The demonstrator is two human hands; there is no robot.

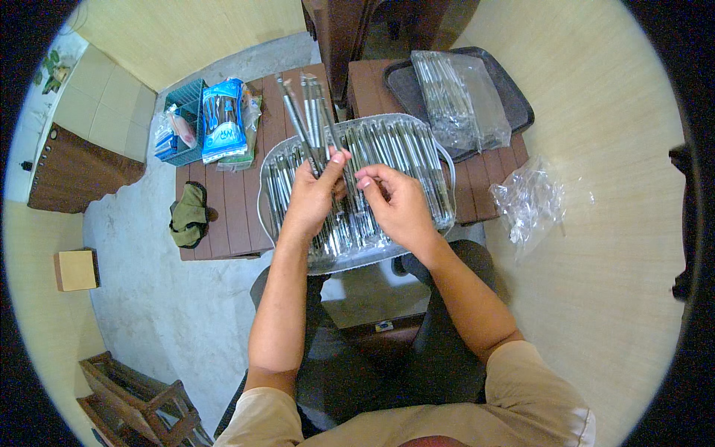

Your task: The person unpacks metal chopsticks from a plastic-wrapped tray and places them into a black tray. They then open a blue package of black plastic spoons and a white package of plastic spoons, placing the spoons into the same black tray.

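Observation:
My left hand [315, 190] is closed around a bunch of slim, wrapped dark sticks [314, 117] that fan out upward from the fist. Close to its right side is my right hand [399, 201], with thumb and fingertips near each other; whether they pinch a thin piece cannot be told. Beneath both hands lies a wide white-rimmed basket [452, 190], packed with rows of similar slim items in clear wrappers [391, 151]. The basket stands over the edge of brown slatted tables, close to my knees.
At the back right, a black tray [516, 106] bears a clear bag of similar items [452, 100]. Crumpled clear plastic [530, 198] lies right. At the left are a teal basket [184, 156], a blue packet of cutlery [224, 120] and a green cloth item [189, 215].

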